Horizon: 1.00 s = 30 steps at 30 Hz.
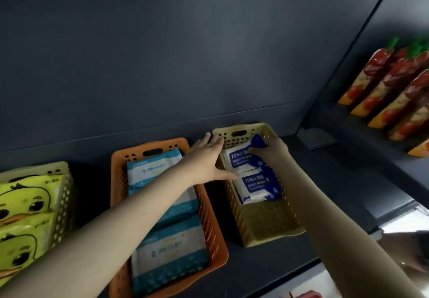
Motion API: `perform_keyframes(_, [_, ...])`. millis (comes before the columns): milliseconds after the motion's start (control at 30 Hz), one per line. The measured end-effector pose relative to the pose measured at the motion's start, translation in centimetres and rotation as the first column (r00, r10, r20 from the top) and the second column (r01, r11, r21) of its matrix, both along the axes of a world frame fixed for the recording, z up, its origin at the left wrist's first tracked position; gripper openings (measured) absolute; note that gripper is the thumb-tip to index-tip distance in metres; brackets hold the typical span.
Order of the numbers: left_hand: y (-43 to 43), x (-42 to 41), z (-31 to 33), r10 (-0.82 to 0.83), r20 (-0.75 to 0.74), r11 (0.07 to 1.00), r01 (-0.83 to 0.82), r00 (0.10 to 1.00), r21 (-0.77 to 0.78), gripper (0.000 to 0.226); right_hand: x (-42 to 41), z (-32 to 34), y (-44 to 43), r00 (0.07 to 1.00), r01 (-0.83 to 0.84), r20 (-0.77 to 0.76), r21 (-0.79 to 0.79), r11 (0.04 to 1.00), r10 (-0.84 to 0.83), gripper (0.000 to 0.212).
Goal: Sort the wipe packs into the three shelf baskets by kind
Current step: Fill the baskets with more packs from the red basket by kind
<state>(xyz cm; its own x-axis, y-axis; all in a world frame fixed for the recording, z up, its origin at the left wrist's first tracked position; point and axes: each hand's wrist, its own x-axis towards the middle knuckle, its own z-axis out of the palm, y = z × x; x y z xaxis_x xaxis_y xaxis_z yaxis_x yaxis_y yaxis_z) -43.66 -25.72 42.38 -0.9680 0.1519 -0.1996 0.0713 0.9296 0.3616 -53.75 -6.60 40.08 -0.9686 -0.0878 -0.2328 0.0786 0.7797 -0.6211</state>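
three baskets sit in a row on the dark shelf (329, 181). the tan basket (267, 225) is at 5 o'clock in my view, the orange basket (210, 218) at 6 o'clock just beside it, and the pale yellow basket (63, 181) out at 8 o'clock.

my right hand (271, 151) is inside the far end of the tan basket, fingers curled round the dark blue end of the far blue pack (243, 158), which tilts up against the basket's back wall. i can't tell whether that blue end belongs to this pack or to another one behind it. the near blue pack (257, 185) lies flat at 6 o'clock from it, the two touching, both marked 75%.

my left hand (206, 158) lies flat over the tan basket's left wall, fingers straight and spread and gripping nothing. the fingertips reach the far left corner, and the thumb points to 3 o'clock at the near blue pack.

in the orange basket two teal packs lie end to end, the far teal pack (155, 167) partly under my left forearm and the near teal pack (171, 251) at 6 o'clock from it. the yellow basket holds duck packs (25, 197), stacked and overlapping.

up at 2 o'clock, on the neighbouring shelf, a row of red pouches (394, 84) with green tops stands leaning.
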Motion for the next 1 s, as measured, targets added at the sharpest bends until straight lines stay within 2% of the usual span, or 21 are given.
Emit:
perform_keyframes(100, [-0.6,-0.1,-0.6,0.005,0.058,1.000,-0.005,0.998,0.012,0.116,0.1,-0.6,-0.7,0.975,-0.125,-0.139,0.306,0.944,0.174,0.026])
perform_keyframes(200, [-0.8,-0.2,-1.0,-0.001,0.036,0.999,0.002,0.999,-0.035,0.114,1.1,-0.3,0.0,0.944,-0.143,-0.223,0.388,0.910,0.244,0.040])
perform_keyframes(267, [-0.8,-0.2,-1.2,-0.003,0.022,0.999,0.004,1.000,-0.049,0.114,2.3,-0.7,0.9,0.918,-0.278,-0.155,0.406,0.870,0.365,0.054])
perform_keyframes(333, [-0.8,-0.3,-1.4,-0.009,0.014,0.998,0.010,1.000,-0.056,0.113,3.8,-1.5,1.4,0.860,-0.476,0.018,0.389,0.789,0.510,0.068])
perform_keyframes(400, [-0.9,-0.3,-1.5,-0.013,0.012,0.998,0.014,1.000,-0.060,0.113,4.3,-2.7,1.4,0.796,-0.592,0.149,0.399,0.701,0.587,0.071])
perform_keyframes(500, [-0.9,-0.3,-1.4,-0.017,0.020,0.998,0.018,1.000,-0.066,0.112,3.6,-3.7,0.9,0.800,-0.585,0.201,0.470,0.660,0.566,0.070])
perform_keyframes(600, [-0.8,-0.2,-1.2,-0.012,0.030,0.998,0.014,0.999,-0.059,0.111,3.3,-3.5,0.7,0.787,-0.586,0.196,0.534,0.609,0.585,0.091])
perform_keyframes(667, [-0.8,-0.1,-1.2,-0.005,0.033,0.999,0.007,0.999,-0.050,0.111,3.7,-2.8,1.3,0.800,-0.578,0.186,0.494,0.650,0.571,0.078])
perform_keyframes(800, [-0.8,-0.2,-1.2,0.000,0.027,0.999,0.001,1.000,-0.042,0.110,5.0,-0.9,3.2,0.807,-0.556,0.075,0.432,0.710,0.586,0.068])
perform_keyframes(867, [-0.7,-0.2,-1.1,0.000,0.038,0.999,0.002,0.999,-0.038,0.109,5.6,-0.4,3.5,0.818,-0.548,0.035,0.353,0.758,0.575,0.059])
perform_keyframes(1000, [-0.7,-0.8,-0.3,-0.013,0.072,0.998,0.017,0.997,-0.064,0.107,5.9,0.2,3.5,0.800,-0.575,0.000,0.284,0.767,0.600,0.046])
